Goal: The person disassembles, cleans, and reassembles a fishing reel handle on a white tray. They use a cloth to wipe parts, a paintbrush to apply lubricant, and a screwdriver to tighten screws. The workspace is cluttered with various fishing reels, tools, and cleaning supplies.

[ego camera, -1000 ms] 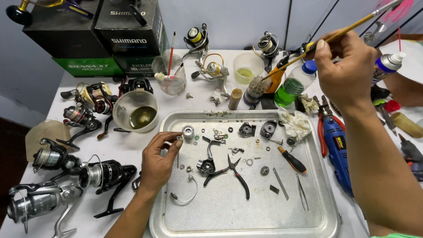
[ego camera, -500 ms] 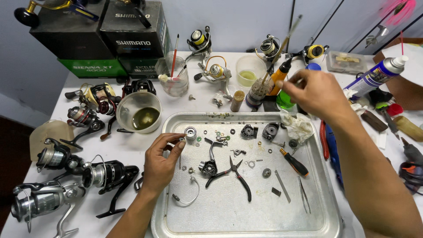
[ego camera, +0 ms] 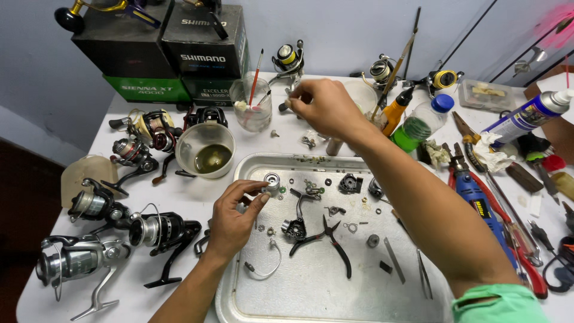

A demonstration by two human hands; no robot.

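the right hand (ego camera: 323,107) is curled shut over something near the clear glass cup (ego camera: 251,104), but whatever it pinches is hidden behind the knuckles (only a small dark nub pokes out on its left side). the left hand (ego camera: 236,215) pinches a small round silver reel part (ego camera: 272,181) between thumb and fingertips, at the upper left corner of the shallow metal tray (ego camera: 239,299). the tray's near edge is cut off by the frame, and the right forearm covers part of its right side.

the glass cup, just left of the right hand, holds a thin red-handled brush (ego camera: 256,75) and something pale at the bottom, too small to make out. a white plastic bowl (ego camera: 206,149), up and left of the left hand, holds yellowish oily liquid. in the tray, right of the left hand, lie one pair of black-handled pliers (ego camera: 326,239), a bent wire bail (ego camera: 266,266) and many tiny washers and screws (too small to count).

left of the left hand, four spinning reels (ego camera: 158,230) lie on the white table (ego camera: 179,191).
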